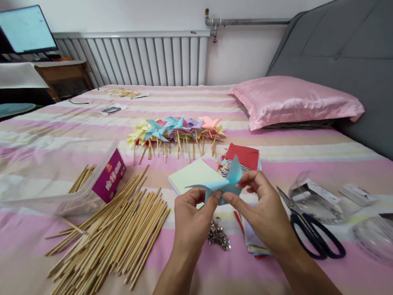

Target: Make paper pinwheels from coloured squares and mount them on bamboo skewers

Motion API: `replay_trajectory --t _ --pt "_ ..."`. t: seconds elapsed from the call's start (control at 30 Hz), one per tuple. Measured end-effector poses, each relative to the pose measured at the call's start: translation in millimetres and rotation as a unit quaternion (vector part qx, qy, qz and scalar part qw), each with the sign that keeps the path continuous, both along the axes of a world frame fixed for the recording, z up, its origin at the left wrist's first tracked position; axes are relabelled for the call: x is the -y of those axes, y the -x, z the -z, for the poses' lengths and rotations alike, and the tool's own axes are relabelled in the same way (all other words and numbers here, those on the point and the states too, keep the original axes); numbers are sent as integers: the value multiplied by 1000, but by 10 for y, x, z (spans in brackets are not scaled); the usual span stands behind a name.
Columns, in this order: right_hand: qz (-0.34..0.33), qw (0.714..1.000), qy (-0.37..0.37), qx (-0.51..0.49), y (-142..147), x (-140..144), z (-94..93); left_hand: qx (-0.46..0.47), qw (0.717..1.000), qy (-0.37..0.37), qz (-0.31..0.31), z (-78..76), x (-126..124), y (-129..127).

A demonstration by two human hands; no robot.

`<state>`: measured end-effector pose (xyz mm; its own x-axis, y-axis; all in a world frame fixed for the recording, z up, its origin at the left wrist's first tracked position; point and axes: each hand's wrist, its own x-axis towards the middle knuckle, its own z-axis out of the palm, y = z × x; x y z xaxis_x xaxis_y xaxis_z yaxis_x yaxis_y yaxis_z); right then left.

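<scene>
Between both hands is a blue paper pinwheel, its corners folded in and one blade standing up at the right. My left hand pinches its left side with thumb and fingers. On the other side my right hand grips it, the thumb pressing near the middle. Below the hands lies a small heap of metal thumbtacks. A stack of pale paper squares sits just behind the pinwheel, with red paper to its right. More coloured paper is partly hidden under my right wrist.
Many wooden sticks spread at the left beside a clear plastic box. Finished pinwheels lie in a row farther back. Black-handled scissors and clear plastic containers are at the right, a pink pillow behind.
</scene>
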<state>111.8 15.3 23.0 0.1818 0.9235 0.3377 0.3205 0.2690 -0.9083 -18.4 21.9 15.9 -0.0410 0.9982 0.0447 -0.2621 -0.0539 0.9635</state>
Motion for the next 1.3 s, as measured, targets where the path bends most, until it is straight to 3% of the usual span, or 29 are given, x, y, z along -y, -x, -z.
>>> replay_trajectory --t 0.13,0.37,0.67,1.1,1.3 --pt "-80 996 9 -32 8 -10 -16 -3 1000 1 -1 -5 5 0" --pt "-128 990 24 -51 -5 -6 -3 -54 998 -26 -22 4 13 13" --pt "-157 981 47 -108 -4 -15 2 -134 988 -32 -73 -75 73 -24" --pt "-160 978 51 -121 -3 -27 35 -37 998 -34 -41 -17 33 -39" --pt "-161 976 70 -128 -9 -26 25 -58 997 -37 -43 -29 54 -10"
